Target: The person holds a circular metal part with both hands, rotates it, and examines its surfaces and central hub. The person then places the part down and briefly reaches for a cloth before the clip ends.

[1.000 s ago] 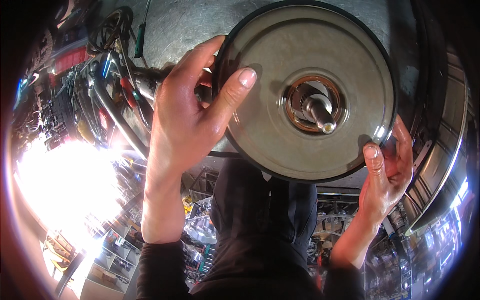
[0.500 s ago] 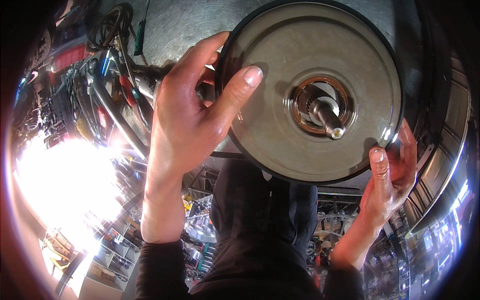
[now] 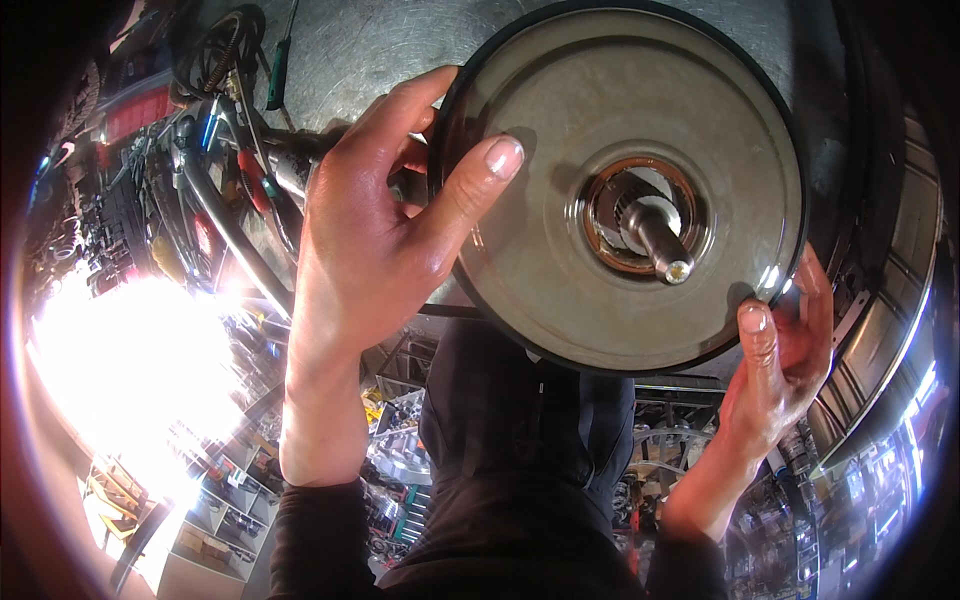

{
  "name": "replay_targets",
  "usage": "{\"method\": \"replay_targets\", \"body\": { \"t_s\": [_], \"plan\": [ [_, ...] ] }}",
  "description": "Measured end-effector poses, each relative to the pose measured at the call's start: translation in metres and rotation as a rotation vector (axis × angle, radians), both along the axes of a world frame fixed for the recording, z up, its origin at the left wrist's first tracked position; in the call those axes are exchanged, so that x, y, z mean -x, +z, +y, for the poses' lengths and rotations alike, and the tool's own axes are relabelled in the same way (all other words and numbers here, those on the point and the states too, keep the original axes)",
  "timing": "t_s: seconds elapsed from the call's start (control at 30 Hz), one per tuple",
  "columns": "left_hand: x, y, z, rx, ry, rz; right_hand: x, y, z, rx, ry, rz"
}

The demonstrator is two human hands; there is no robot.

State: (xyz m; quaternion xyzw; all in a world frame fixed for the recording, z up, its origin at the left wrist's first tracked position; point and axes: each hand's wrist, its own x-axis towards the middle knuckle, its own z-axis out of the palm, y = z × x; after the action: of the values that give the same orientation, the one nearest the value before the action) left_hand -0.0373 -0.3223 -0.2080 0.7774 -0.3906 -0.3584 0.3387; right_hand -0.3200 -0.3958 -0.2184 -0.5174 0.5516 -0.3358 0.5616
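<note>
Held in the left hand [image 3: 375, 235] by the left rim: wide grey disc [image 3: 545, 285] over the table's [image 3: 365, 50] near edge, with central shaft [image 3: 660, 240]; lower-right rim cradled in the right hand [image 3: 785, 350]. Probably heavy, stiff, slippery; best taken by opposite rims.

harsh white light [image 3: 135, 375] glares left, near pale compartmented shelving [image 3: 190, 583].

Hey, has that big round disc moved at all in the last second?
Yes, slightly: the big round disc has shifted right and a little toward the person's body, judged against the green-handled tool lying at upper left.
</note>
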Motion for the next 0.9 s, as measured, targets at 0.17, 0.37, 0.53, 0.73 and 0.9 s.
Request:
{"method": "replay_targets", "body": {
  "t_s": [0.17,0.37,0.53,0.73,0.9],
  "plan": [
    [0.0000,0.0000,0.0009,-0.003,0.005,0.006,0.0006,0.0005,0.0005,0.008,0.007,0.023],
    [-0.0010,-0.0059,0.0025,0.053,-0.037,-0.065,0.0007,0.0004,0.0002,0.007,0.002,0.033],
    [0.0019,-0.0074,0.0050,0.036,0.005,0.001,0.0010,-0.0001,-0.0002,-0.015,-0.016,0.024],
    [0.0021,-0.0089,0.0020,0.060,-0.007,-0.043,0.0018,-0.0023,-0.0012,-0.014,-0.020,0.016],
    [0.0062,-0.0039,0.0013,0.025,0.040,0.021,0.0021,-0.0039,-0.0018,0.011,-0.024,0.028]
  ]
}}
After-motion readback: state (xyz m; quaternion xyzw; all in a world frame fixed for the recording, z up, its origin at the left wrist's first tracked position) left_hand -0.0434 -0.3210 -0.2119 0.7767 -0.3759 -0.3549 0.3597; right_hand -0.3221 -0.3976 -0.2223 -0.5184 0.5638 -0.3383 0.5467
